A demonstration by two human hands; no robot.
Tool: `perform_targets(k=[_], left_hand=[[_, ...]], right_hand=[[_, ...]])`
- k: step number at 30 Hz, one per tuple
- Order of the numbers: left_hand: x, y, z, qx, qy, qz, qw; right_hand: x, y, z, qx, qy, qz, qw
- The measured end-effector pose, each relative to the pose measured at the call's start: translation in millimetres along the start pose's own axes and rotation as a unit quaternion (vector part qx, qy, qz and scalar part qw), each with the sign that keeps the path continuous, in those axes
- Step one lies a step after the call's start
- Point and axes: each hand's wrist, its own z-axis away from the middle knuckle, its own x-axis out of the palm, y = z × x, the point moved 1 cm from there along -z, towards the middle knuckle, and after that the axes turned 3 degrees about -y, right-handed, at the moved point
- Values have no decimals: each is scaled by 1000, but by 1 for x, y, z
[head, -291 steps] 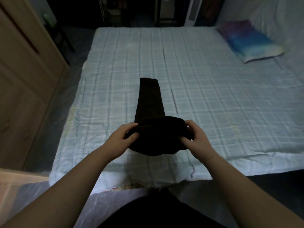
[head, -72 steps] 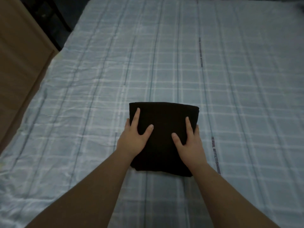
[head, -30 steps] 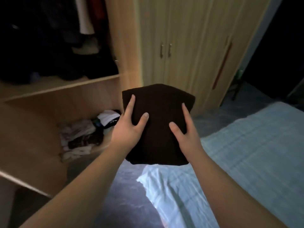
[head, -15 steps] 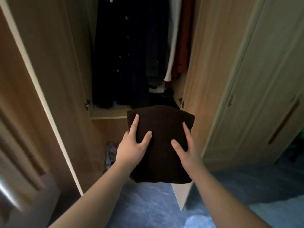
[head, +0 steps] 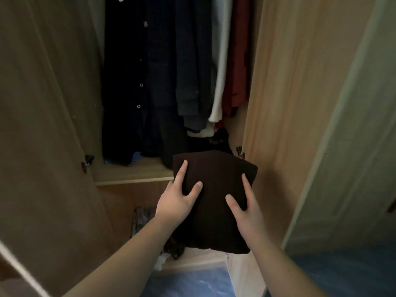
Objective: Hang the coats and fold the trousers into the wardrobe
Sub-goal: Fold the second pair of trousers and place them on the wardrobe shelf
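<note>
The folded dark brown trousers (head: 216, 189) are a thick rectangular bundle held in the air in front of the open wardrobe. My left hand (head: 176, 200) grips their left side and my right hand (head: 246, 213) grips their right side, thumbs on top and the other fingers hidden underneath. The bundle's far edge is level with the front of the wooden shelf (head: 132, 173). Dark coats (head: 158, 82), a white garment and a red one hang above that shelf.
The wardrobe's left door (head: 47, 125) and right door (head: 285, 103) stand open on either side of me. Loose clothes (head: 141, 217) lie in the lower compartment. A closed wardrobe section (head: 353, 157) is on the right. Blue floor (head: 192, 281) shows below.
I have lifted the folded trousers off the bed, turned to the wardrobe and moved closer. In the last half second the bundle has come nearer to the shelf.
</note>
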Motion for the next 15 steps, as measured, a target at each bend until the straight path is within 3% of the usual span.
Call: perform_targets(k=[10,15], left_hand=[[39,-28,-147,-50,-8,-21,998],[60,-47,-220,-80,0,-2,997]], right_hand=[[5,45,-141,32,-7,59,998],[14,68,-223,67,-14,35,997]])
